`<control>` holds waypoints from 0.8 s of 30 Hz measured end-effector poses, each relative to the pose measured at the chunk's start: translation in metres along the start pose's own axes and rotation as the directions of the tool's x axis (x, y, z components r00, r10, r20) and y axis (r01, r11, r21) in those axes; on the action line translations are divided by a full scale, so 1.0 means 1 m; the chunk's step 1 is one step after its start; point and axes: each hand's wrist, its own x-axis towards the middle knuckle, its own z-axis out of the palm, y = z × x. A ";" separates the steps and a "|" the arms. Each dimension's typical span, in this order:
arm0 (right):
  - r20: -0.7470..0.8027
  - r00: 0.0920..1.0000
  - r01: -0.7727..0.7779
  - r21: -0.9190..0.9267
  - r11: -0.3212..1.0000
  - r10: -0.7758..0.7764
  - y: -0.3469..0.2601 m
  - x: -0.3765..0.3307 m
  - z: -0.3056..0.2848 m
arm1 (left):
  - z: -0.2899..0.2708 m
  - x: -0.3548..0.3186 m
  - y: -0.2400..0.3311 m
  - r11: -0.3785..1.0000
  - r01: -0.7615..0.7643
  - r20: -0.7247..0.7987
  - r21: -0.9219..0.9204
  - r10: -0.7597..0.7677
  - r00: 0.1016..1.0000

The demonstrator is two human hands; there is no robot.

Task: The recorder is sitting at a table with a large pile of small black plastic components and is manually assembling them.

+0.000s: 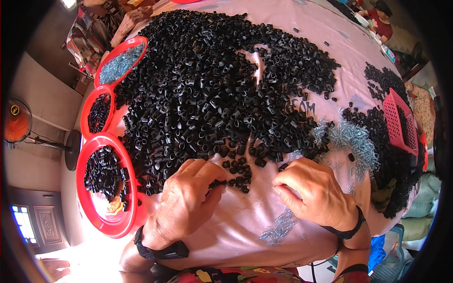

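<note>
Pinching a small black plastic piece (217, 183) between thumb and forefinger, the bare left hand (188, 198) is occupying the area just left of lower centre in the head view, a black band (163, 250) encircling its wrist. The held piece is sitting at the fingertips, just beside a small cluster of short black plastic pieces (239, 173) near the centre of the frame. The bare right hand (316, 193) is standing right of centre, its fingers curling inward and the thumb lying close to the forefinger; whether they are grasping anything cannot be told.

A broad heap of black tubular plastic fittings (188, 104) is covering the upper and central part of the pale pink cloth (226, 245). Small glinting silver-blue pieces (356, 141) are lying in a loose heap right of centre, and a smaller scatter of similar pieces (279, 228) is lying below the right hand.

Along the left side, a large round red plastic tray (81, 181) is holding black parts, a smaller red tray (84, 115) above it is holding more, and an upper red tray (143, 45) is containing silver-blue pieces. A pink perforated plastic basket (393, 115) is standing at the right.
</note>
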 end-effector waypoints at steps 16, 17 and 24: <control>-0.163 0.984 0.115 0.262 0.958 -0.074 -0.016 0.000 0.011 | 0.020 -0.001 -0.001 -0.028 0.499 0.499 -0.866 -0.114 0.859; -0.175 0.981 0.126 0.247 0.961 -0.084 -0.016 0.000 0.012 | 0.022 -0.001 0.000 -0.055 0.518 0.521 -0.853 -0.102 0.847; -0.146 0.981 0.155 0.175 0.972 -0.130 -0.013 -0.002 0.012 | 0.028 -0.003 0.005 -0.054 0.542 0.544 -0.839 -0.052 0.838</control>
